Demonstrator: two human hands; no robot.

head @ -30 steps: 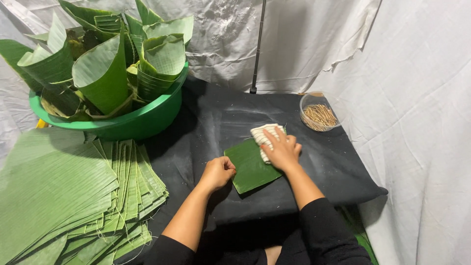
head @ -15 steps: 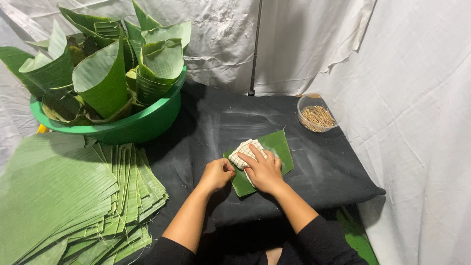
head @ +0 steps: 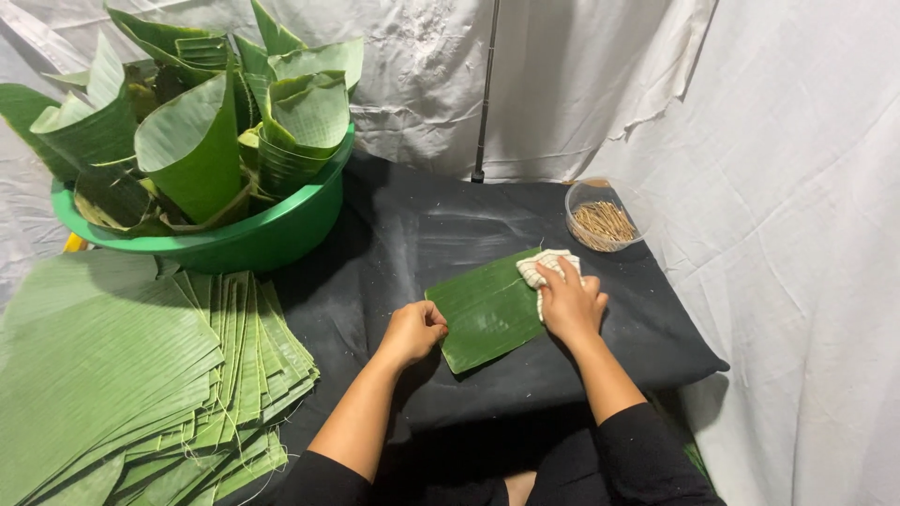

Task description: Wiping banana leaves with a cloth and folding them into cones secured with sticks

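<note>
White sheeting [head: 769, 141] hangs all around as a backdrop, and at centre frame a low table draped in black cloth [head: 412, 234] carries the action. One square banana leaf piece [head: 487, 309] lies flat on that cloth, just below the middle of the picture. The left hand [head: 412, 333] is curled into a loose fist, knuckles pinning the leaf's near left corner, fingers tucked in with nothing else in them that I can see. Over on the right, the right hand [head: 570, 305] presses down, palm flat and fingers close together, on one checked cloth [head: 544, 265] bunched at the leaf's right edge; the cloth pokes out beyond the fingertips, touching the leaf.

Upper right of the table, one clear round tub [head: 600, 214] holds a heap of thin pale sticks, too many and too fine to count. It sits near the cloth but apart from it. One dark pole [head: 486, 94] stands upright behind the table at top centre.

Upper left, one green plastic basin [head: 234, 239] is crammed with rolled leaf cones, at least five showing. Lower left, one fanned stack of flat leaf sheets [head: 141, 375], well apart from both hands; the layers are too many to count.
</note>
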